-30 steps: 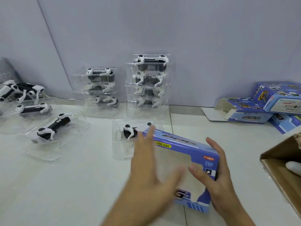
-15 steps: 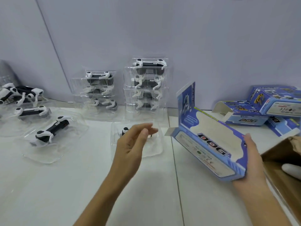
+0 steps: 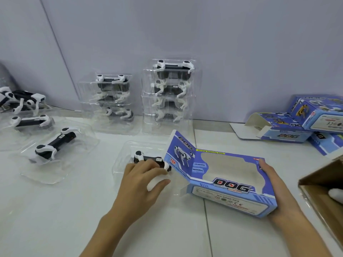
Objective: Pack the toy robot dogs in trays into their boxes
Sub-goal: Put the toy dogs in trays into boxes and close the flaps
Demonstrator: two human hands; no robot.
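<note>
Clear plastic tray (image 3: 128,160) with the toy dog (image 3: 148,160) sits on the surface; left hand (image 3: 143,179) pinches it, right hand (image 3: 276,184) grips the open box (image 3: 222,180). Flimsy, light: hold the rim.

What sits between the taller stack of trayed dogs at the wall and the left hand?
In the head view, only the toy dog in its clear tray, which the left hand grips; taller stack behind.

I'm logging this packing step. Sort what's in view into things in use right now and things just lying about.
In use:
left hand on the toy dog in its clear tray
right hand holding the open blue box

Lying about:
two tray stacks by the wall
loose dogs in trays
spare blue boxes
cardboard carton
</note>
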